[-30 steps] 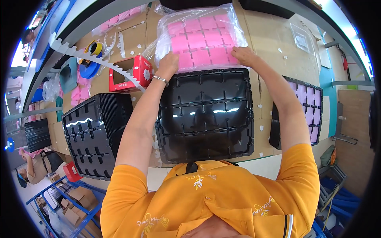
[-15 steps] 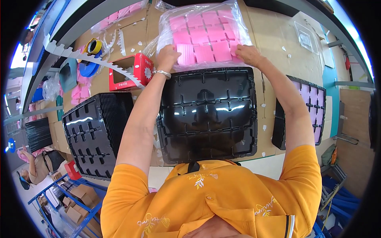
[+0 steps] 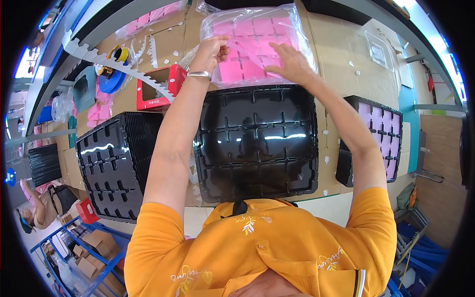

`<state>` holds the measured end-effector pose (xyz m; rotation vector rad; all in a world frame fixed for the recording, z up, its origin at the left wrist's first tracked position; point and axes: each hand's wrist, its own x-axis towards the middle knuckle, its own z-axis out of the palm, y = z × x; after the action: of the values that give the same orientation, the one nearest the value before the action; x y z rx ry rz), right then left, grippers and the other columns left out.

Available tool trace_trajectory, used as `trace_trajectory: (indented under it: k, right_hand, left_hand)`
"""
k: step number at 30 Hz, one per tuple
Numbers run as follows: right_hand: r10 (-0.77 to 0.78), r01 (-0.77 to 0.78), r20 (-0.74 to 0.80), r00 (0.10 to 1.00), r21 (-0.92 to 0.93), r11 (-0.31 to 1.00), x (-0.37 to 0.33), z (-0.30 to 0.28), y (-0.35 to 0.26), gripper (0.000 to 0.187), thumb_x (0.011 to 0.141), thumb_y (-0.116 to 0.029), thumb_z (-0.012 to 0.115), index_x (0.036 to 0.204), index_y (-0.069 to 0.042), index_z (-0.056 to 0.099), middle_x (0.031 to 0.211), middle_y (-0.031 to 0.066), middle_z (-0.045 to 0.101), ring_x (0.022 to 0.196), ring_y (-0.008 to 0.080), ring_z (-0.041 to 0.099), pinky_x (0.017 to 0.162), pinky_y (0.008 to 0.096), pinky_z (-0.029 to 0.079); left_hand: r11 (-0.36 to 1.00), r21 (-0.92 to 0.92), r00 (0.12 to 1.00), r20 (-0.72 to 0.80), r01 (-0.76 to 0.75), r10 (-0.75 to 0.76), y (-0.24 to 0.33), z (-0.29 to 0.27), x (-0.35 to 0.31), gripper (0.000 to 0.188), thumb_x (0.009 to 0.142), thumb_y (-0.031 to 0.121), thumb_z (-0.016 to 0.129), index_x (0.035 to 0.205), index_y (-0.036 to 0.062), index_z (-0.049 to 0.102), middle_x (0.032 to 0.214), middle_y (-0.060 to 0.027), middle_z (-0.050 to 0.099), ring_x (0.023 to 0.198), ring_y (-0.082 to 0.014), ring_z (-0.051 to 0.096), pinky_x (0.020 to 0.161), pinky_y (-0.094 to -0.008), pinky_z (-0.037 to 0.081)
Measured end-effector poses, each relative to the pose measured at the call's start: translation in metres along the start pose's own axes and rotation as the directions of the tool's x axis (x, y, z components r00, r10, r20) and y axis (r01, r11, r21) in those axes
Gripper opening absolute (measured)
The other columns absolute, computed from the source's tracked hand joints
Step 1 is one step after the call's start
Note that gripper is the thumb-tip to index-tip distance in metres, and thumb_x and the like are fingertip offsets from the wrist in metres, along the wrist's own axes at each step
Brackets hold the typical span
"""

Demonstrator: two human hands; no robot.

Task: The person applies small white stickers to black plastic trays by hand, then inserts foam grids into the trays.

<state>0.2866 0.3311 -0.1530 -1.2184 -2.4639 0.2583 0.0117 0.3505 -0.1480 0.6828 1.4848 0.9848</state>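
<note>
Pink foam sheets [image 3: 255,29] with rows of cross-shaped slits lie in a clear plastic bag [image 3: 306,42] at the far side of the table. My left hand [image 3: 210,53] is over their left edge, its fingers curled together; what they hold, if anything, is hidden. Above the right part of the foam is my right hand [image 3: 293,64], fingers spread and a little blurred. Between the hands a pink edge runs slantwise, apparently a raised piece of foam. A glossy black plastic tray [image 3: 257,143] with molded cross-shaped ridges lies in front of me, between my forearms.
A tall stack of black trays [image 3: 118,163] stands at left, with a red box [image 3: 178,81] behind it. At right is a black tray with lilac pieces [image 3: 383,128]. A toothed grey strip [image 3: 123,67] crosses the upper left. Another person [image 3: 42,208] works far left.
My hands have left the near corners of the foam. The left has moved up and slightly right; the right has swung inward over the foam, its fingers spreading.
</note>
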Motion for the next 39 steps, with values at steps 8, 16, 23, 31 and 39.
trace_trajectory:
  k: [8, 16, 23, 31, 39]
  right_hand:
    - [0.281, -0.247, 0.134, 0.95, -0.227, 0.942, 0.003, 0.024, -0.001, 0.07, 0.08, -0.03, 0.072, 0.141, -0.013, 0.042, 0.126, 0.0179, 0.052, 0.115, 0.0381, 0.055, 0.095, 0.0478, 0.045]
    - [0.434, -0.435, 0.027, 0.901, 0.063, 0.898, -0.018, 0.022, 0.078, 0.025, 0.085, -0.027, 0.062, 0.102, -0.01, 0.066, 0.113, 0.017, 0.061, 0.106, 0.0359, 0.061, 0.095, 0.0611, 0.04]
    - [0.172, -0.206, -0.198, 0.965, -0.168, 0.964, -0.018, 0.005, -0.043, 0.103, 0.071, -0.051, 0.079, 0.147, -0.005, 0.028, 0.132, 0.0204, 0.049, 0.124, 0.036, 0.049, 0.101, 0.0606, 0.036]
    - [0.625, -0.632, -0.326, 0.709, 0.098, 0.768, -0.012, 0.009, 0.005, 0.061, 0.081, -0.014, 0.066, 0.137, -0.01, 0.041, 0.124, 0.0188, 0.055, 0.111, 0.0386, 0.057, 0.095, 0.0537, 0.041]
    - [0.16, -0.183, -0.512, 0.844, 0.006, 0.983, -0.061, -0.058, -0.017, 0.016, 0.079, -0.007, 0.067, 0.094, -0.013, 0.066, 0.089, 0.0053, 0.062, 0.091, 0.0275, 0.061, 0.092, 0.0457, 0.044]
  left_hand:
    - [0.764, 0.342, 0.835, 0.155, -0.547, 0.528, 0.011, 0.014, 0.006, 0.022, 0.083, 0.004, 0.06, 0.104, 0.0021, 0.067, 0.096, -0.0088, 0.069, 0.08, -0.0206, 0.068, 0.072, -0.0306, 0.055]
    - [0.138, 0.773, 0.413, 0.171, -0.619, 0.894, 0.019, 0.017, -0.029, 0.018, 0.078, 0.027, 0.074, 0.086, 0.0106, 0.072, 0.095, -0.0077, 0.063, 0.086, -0.0289, 0.064, 0.08, -0.0401, 0.052]
    - [-0.059, 0.825, 0.25, 0.237, -0.562, 0.939, 0.042, 0.009, -0.024, 0.022, 0.082, 0.034, 0.071, 0.089, 0.0128, 0.071, 0.091, -0.0057, 0.067, 0.091, -0.0292, 0.064, 0.082, -0.0404, 0.051]
    - [-0.035, 0.824, 0.219, 0.19, -0.565, 0.957, 0.056, -0.011, -0.052, 0.018, 0.082, 0.032, 0.069, 0.085, 0.0144, 0.069, 0.086, -0.0042, 0.068, 0.085, -0.0276, 0.064, 0.081, -0.0404, 0.049]
    - [-0.09, 0.762, 0.204, 0.283, -0.641, 0.937, 0.013, -0.05, -0.137, 0.012, 0.078, 0.014, 0.073, 0.087, 0.0103, 0.067, 0.086, -0.0067, 0.067, 0.085, -0.027, 0.062, 0.088, -0.0399, 0.046]
